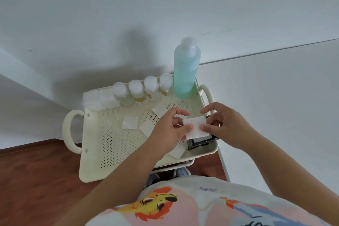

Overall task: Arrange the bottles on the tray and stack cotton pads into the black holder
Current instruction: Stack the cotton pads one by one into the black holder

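Note:
Both hands hold one white cotton pad (195, 127) above the black holder (202, 142) at the cream tray's (95, 163) near right corner. My left hand (169, 129) pinches the pad's left edge and my right hand (222, 124) its right edge. The holder is mostly hidden under the pad and hands. Loose pads lie on the tray floor: one at the middle left (129, 122), one beside it (147, 128), one further back (159, 109), one near the front (177, 152). Several small clear bottles (136, 91) stand in a row along the back rim, with a tall blue-green bottle (186, 68) at the right end.
A stack of cotton pads in clear wrap (98, 99) sits at the tray's back left corner. The tray has looped handles at the left (67, 132) and the right (206, 91). White walls stand behind and to the right. Wooden floor (36, 180) lies below at the left.

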